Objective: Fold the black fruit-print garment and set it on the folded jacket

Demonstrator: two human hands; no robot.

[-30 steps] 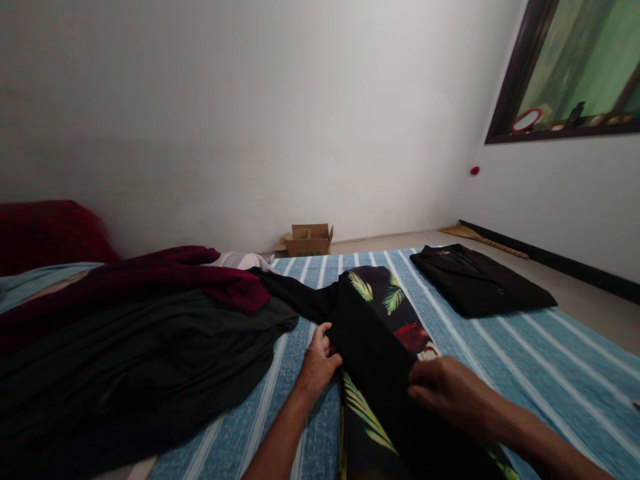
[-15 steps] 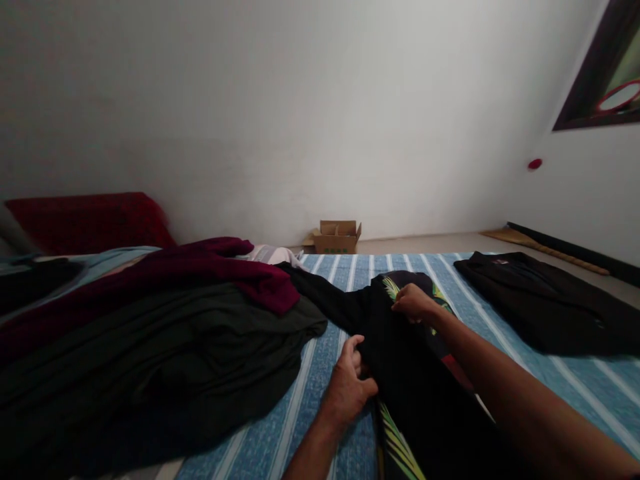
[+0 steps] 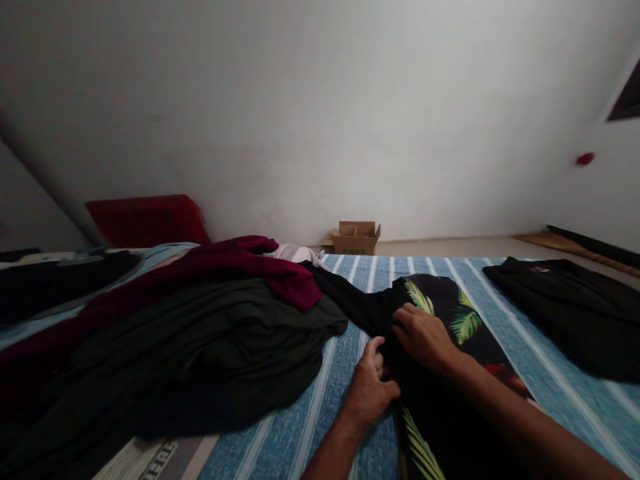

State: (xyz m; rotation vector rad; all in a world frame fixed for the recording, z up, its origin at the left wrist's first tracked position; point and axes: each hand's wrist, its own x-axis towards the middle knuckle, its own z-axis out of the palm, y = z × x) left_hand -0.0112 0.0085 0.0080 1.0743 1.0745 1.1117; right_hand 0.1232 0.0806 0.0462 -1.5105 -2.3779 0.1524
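Note:
A black shirt (image 3: 463, 303) with a green and yellow palm-leaf print lies partly folded on the blue striped bedsheet (image 3: 310, 400). One plain black sleeve (image 3: 345, 290) stretches away to the left. At the shirt's left edge, my left hand (image 3: 367, 387) has its fingers curled against the fabric, thumb on the near side. My right hand (image 3: 425, 337) presses on the folded black part just beyond, its bent fingers gathering the cloth. Both hands are close together, and some fingertips are hidden in the dark fabric.
Left of the hands lie a dark green garment (image 3: 240, 347) and a maroon garment (image 3: 200, 267) in a heap. A folded black garment (image 3: 565, 307) rests on the right. Against the wall are a cardboard box (image 3: 354, 243) and a red object (image 3: 150, 220).
My right hand has drawn the cloth toward my left hand, and more of the palm-leaf print shows. My left hand keeps its place at the edge. The view has turned left.

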